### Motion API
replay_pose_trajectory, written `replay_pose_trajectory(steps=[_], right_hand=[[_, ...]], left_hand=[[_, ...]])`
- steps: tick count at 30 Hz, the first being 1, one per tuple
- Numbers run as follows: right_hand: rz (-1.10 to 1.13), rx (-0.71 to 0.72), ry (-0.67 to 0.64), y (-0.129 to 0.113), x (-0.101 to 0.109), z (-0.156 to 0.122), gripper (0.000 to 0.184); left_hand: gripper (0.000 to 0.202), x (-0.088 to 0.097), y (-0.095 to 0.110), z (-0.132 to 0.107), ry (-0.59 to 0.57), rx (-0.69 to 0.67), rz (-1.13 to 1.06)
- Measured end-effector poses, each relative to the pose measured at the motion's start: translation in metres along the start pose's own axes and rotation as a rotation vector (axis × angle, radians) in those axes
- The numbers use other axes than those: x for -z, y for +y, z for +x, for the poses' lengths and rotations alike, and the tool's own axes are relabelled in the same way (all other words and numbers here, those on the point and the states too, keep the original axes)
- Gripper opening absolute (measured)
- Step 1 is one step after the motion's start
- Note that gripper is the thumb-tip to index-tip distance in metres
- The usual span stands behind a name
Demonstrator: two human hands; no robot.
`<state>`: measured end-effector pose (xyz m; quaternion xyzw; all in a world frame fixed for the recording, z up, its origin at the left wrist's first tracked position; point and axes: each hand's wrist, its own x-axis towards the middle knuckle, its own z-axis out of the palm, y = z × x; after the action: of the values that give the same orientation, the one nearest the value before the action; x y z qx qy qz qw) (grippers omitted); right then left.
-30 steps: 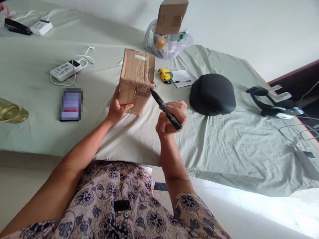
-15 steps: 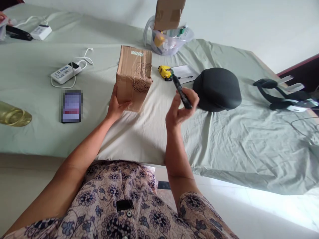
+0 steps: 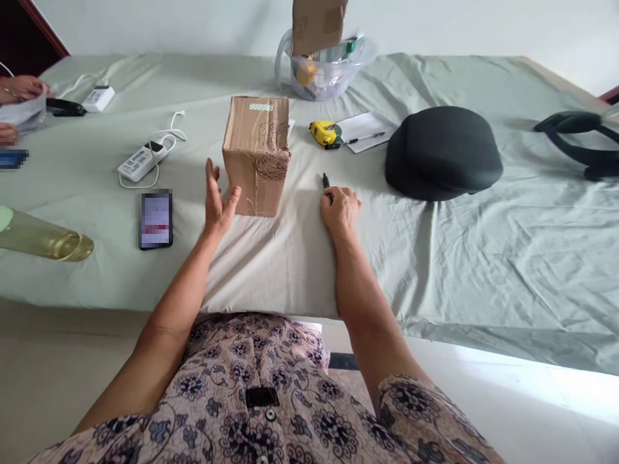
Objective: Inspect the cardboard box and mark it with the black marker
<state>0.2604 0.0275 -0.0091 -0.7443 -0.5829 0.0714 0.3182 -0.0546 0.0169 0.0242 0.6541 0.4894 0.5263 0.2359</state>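
Observation:
A brown cardboard box (image 3: 254,177) stands on the cloth-covered table, with dark scribbled lines on its right part and a pale green patterned strip on top. Beside its left side is my left hand (image 3: 218,203), fingers spread and thumb close to the box's front; whether the thumb touches cannot be made out. My right hand (image 3: 342,209) rests low on the cloth to the right of the box, its fingers closed over a black marker (image 3: 325,180). Only the marker's front end shows; the rest lies under my hand.
Behind are a yellow tape measure (image 3: 325,133), paper with a pen (image 3: 365,138), and a filled clear basket (image 3: 319,80). A black case (image 3: 443,153) sits right. Leftward are a phone (image 3: 155,220), a white power bank with cable (image 3: 142,161), a bottle (image 3: 53,241) and another person's hands (image 3: 24,89).
My left hand has let go of the box and opened beside it. My right hand has come down from the air onto the cloth with the marker. Another person's hands show more at left.

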Motion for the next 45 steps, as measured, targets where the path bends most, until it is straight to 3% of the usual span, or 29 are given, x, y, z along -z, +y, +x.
replay_pose_trajectory(steps=[3, 7, 10, 12, 14, 19, 26, 32, 35, 40, 45], right_hand=[[-0.011, 0.009, 0.023, 0.000, -0.002, -0.001, 0.031], [0.023, 0.006, 0.155, 0.001, -0.004, 0.001, 0.040], [0.099, 0.037, 0.234, -0.001, -0.004, 0.004, 0.040], [0.153, 0.075, 0.241, -0.003, -0.003, 0.005, 0.038], [0.196, 0.110, 0.236, -0.005, -0.003, 0.006, 0.036], [0.289, 0.156, 0.268, -0.009, -0.003, 0.007, 0.033], [0.401, 0.181, 0.365, -0.012, 0.002, 0.007, 0.032], [0.572, 0.236, 0.368, -0.022, 0.007, 0.001, 0.028], [0.578, 0.247, 0.358, -0.025, 0.008, -0.003, 0.024], [0.535, 0.236, 0.334, -0.021, 0.006, -0.002, 0.019], [0.526, 0.274, 0.287, -0.021, 0.005, -0.001, 0.019]], left_hand=[[0.089, 0.031, 0.014, 0.002, 0.162, -0.001, 0.136], [0.066, 0.090, 0.032, -0.013, 0.301, 0.097, 0.413], [0.059, 0.131, 0.037, -0.035, 0.404, 0.397, 0.797], [0.048, 0.148, 0.037, -0.048, 0.354, 0.625, 1.012], [0.040, 0.156, 0.034, -0.058, 0.276, 0.717, 1.085], [0.030, 0.153, 0.018, -0.060, 0.146, 0.733, 1.045], [0.016, 0.150, -0.005, -0.051, 0.270, 0.723, 0.733], [0.023, 0.119, -0.004, -0.038, 0.440, 0.668, 0.391], [0.032, 0.114, 0.001, -0.034, 0.478, 0.640, 0.532], [0.022, 0.118, 0.006, -0.047, 0.332, 0.643, 0.937], [0.024, 0.115, -0.005, -0.047, 0.330, 0.680, 0.912]])
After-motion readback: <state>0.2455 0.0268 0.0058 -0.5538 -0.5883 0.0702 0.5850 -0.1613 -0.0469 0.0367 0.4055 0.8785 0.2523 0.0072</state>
